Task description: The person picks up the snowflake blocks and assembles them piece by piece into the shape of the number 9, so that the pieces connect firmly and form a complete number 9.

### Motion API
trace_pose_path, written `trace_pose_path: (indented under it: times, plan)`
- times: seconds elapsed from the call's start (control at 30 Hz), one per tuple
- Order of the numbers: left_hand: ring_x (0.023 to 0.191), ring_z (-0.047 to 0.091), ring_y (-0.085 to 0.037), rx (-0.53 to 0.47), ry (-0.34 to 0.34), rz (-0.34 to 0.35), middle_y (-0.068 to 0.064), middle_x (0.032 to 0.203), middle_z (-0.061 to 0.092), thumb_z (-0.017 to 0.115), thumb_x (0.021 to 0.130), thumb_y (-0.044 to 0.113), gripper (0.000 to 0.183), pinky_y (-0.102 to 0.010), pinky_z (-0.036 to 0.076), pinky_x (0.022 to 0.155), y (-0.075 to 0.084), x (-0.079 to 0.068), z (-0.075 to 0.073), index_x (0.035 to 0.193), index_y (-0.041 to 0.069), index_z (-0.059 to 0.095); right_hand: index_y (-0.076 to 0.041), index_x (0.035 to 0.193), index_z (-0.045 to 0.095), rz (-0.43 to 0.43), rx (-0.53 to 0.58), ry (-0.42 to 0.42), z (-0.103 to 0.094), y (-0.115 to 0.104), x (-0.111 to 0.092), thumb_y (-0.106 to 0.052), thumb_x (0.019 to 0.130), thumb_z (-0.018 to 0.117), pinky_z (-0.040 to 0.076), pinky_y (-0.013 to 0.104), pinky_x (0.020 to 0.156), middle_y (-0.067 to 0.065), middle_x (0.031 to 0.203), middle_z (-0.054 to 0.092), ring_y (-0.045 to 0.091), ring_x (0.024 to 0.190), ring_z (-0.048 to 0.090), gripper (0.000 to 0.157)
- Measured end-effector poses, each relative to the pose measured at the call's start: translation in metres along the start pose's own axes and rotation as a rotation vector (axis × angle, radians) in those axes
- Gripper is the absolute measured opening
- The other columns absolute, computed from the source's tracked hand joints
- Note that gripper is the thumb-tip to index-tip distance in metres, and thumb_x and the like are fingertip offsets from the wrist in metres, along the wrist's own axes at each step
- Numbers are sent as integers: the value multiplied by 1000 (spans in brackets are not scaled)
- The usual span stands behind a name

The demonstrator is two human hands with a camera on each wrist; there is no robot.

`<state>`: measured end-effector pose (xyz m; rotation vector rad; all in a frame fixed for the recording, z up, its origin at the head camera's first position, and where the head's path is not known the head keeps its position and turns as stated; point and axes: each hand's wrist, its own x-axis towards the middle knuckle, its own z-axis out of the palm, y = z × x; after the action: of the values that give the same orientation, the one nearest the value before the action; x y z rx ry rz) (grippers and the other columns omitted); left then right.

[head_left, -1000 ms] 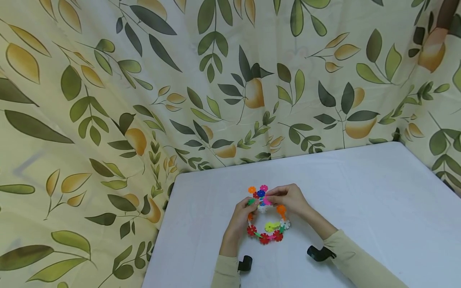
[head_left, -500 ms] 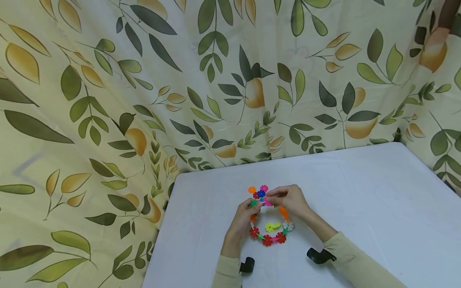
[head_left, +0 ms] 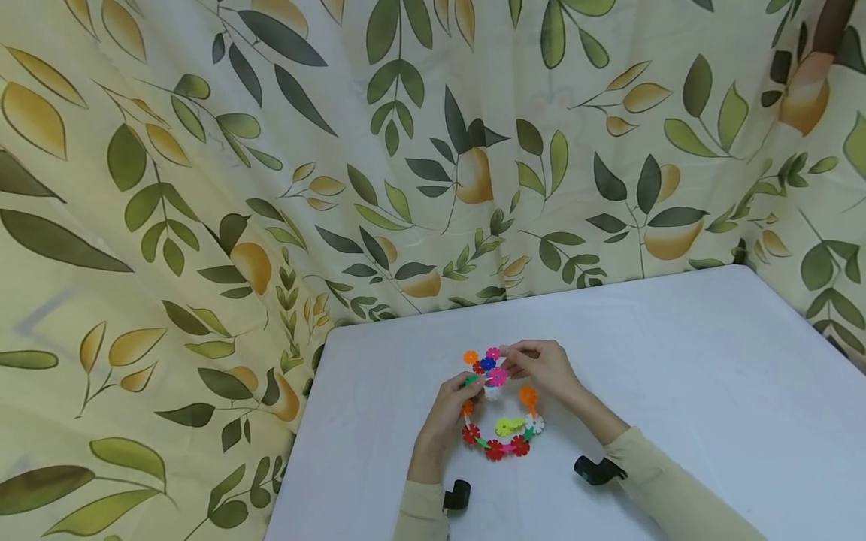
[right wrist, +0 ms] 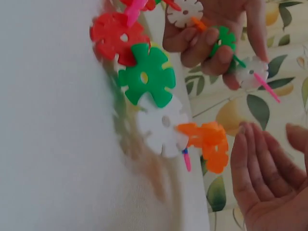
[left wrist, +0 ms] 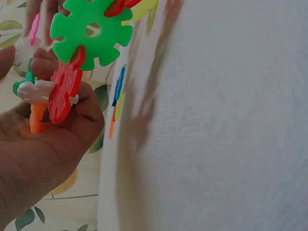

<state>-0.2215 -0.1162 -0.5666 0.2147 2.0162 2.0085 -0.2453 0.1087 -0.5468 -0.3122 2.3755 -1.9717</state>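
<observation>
A chain of colourful notched plastic discs (head_left: 495, 450) curves in an open loop above the table. My left hand (head_left: 443, 409) grips it near one end; the left wrist view shows curled fingers around red, white and orange discs, with a green disc (left wrist: 91, 31) hanging beyond. At that end a pink disc (head_left: 497, 376) sticks out of a white disc (right wrist: 251, 73). My right hand (head_left: 544, 368) is just right of the pink disc, fingers fairly straight and apart from it in the right wrist view. Orange discs (right wrist: 209, 142) form the chain's other end.
Several loose discs, including an orange one (head_left: 470, 358) and a blue one (head_left: 488, 363), lie beyond the hands on the white table (head_left: 676, 353). Yellow discs (head_left: 509, 426) appear inside the loop. A leaf-patterned curtain (head_left: 473, 165) hangs behind the table.
My right fingers have let go of the pink disc and drawn slightly away to the right. The pink disc now shows whole on the chain, while my left hand keeps its hold.
</observation>
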Motion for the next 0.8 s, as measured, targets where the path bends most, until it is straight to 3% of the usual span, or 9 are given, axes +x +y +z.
trace_pose_path:
  times: [0.07, 0.2, 0.37, 0.5, 0.63, 0.8]
  plan:
    - [81, 51, -19, 1, -15, 4, -4, 87, 61, 64, 104, 33, 51, -27, 43, 71, 0, 1, -1, 112, -17, 58, 8, 114, 73, -17, -45, 6, -1, 2, 4, -21, 102, 70, 63, 45, 76, 18, 94, 77, 36, 85, 77, 31]
    - [82, 52, -21, 11, -21, 9, -4, 88, 63, 63, 105, 32, 51, -28, 44, 74, 0, 1, -2, 112, -18, 58, 1, 110, 77, 0, -200, -3, -2, 8, 12, -14, 98, 74, 63, 39, 73, 13, 95, 77, 33, 83, 75, 20]
    - [84, 53, -19, 18, -6, 3, -3, 91, 62, 64, 105, 32, 51, -31, 44, 80, 0, -1, -2, 112, -18, 59, -4, 109, 79, 31, -388, -80, 2, 17, 23, -14, 94, 78, 60, 33, 73, 3, 97, 76, 21, 84, 69, 18]
    - [82, 50, -22, 4, 12, 2, -7, 89, 57, 62, 105, 32, 45, -30, 43, 78, 0, -2, -3, 109, -13, 61, -5, 107, 79, 39, -497, -129, 9, 23, 30, -11, 91, 78, 59, 35, 77, 1, 94, 74, 18, 86, 65, 18]
    - [77, 49, -20, -12, 18, 5, -8, 88, 55, 59, 106, 29, 37, -28, 43, 73, 2, -3, -5, 109, -7, 63, -6, 106, 79, 39, -582, -125, 15, 24, 33, -10, 87, 81, 58, 39, 82, 1, 93, 73, 18, 85, 63, 20]
    - [81, 50, -16, 11, 3, -3, -4, 90, 55, 55, 107, 33, 36, -29, 44, 76, 4, -2, -7, 119, 1, 65, -9, 102, 80, 53, -642, -130, 20, 24, 37, -11, 85, 84, 56, 40, 83, 1, 92, 70, 19, 84, 60, 17]
